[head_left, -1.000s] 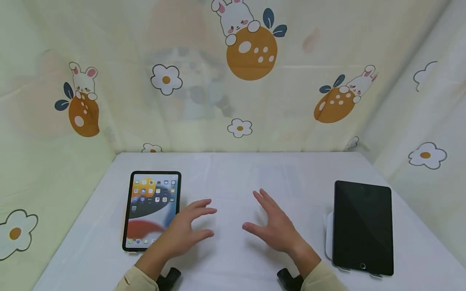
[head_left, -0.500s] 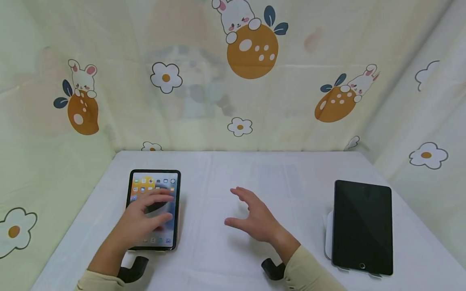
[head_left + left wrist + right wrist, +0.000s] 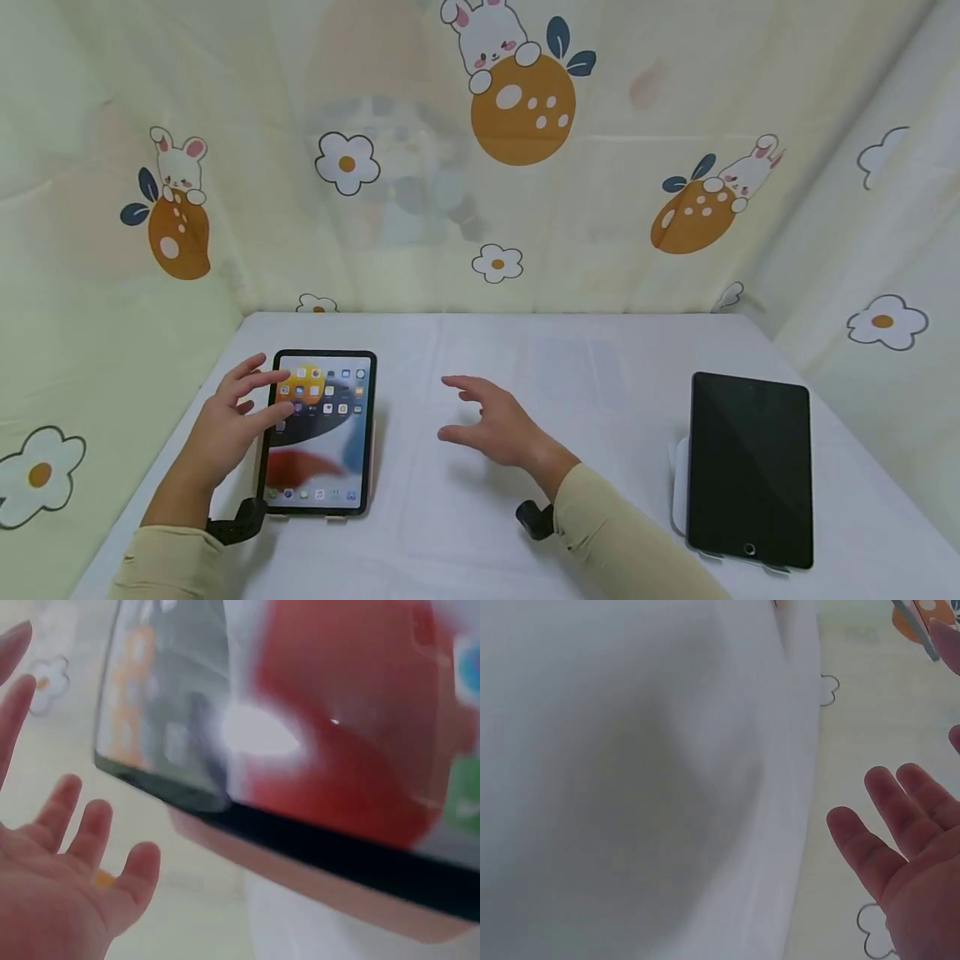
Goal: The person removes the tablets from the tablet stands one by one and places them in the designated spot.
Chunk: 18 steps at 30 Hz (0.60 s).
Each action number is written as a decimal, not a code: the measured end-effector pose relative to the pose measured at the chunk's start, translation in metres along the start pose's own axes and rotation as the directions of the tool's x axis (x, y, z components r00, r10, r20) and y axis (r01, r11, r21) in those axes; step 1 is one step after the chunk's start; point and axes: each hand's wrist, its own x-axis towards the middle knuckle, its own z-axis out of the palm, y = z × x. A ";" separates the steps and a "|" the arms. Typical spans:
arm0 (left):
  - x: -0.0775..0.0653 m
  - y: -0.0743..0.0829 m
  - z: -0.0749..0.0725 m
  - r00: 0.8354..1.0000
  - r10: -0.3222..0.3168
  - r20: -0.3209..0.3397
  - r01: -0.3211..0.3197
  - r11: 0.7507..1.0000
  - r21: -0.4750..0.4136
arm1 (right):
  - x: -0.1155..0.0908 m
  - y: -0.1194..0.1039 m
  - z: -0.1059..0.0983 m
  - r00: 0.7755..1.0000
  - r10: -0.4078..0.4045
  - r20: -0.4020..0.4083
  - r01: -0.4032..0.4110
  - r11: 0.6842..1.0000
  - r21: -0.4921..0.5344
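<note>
Plain Beige With a Touch of Black

The cloth catches my eye first: the left sleeve (image 3: 167, 565) and the right sleeve (image 3: 636, 540) are the same muted beige, softly creased, each ending short of the wrist. More of the right one shows from here. Close to the cuffs sits black gear. The left wrist camera (image 3: 243, 522) has a bent shape, like a pipe elbow; the right wrist camera (image 3: 535, 522) shows as a shorter, stubby piece with rounded edges. Both hands, left hand (image 3: 228, 423) and right hand (image 3: 497, 425), are bare.

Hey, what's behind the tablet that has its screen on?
A pinkish piece peeks out behind the lit tablet, along one edge, in the left wrist view. The rest is covered by the tablet and can't be seen.
</note>
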 end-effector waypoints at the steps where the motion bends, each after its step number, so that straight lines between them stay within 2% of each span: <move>1: 0.002 -0.003 -0.001 1.000 -0.011 0.009 0.011 1.000 -0.018 | 0.003 -0.002 0.002 1.000 0.001 0.008 -0.001 1.000 0.003; 5: 0.007 -0.015 -0.001 0.998 -0.046 0.052 0.053 0.986 -0.158 | 0.013 -0.009 0.013 0.999 0.024 0.042 -0.025 1.000 0.016; 10: 0.010 -0.027 0.002 0.994 -0.070 0.084 0.095 0.932 -0.349 | 0.021 -0.015 0.027 0.997 0.037 0.064 -0.041 0.997 0.062; 18: 0.016 -0.040 0.000 0.985 -0.070 0.156 0.135 0.878 -0.459 | 0.027 -0.024 0.043 0.993 0.048 0.104 -0.062 0.988 0.140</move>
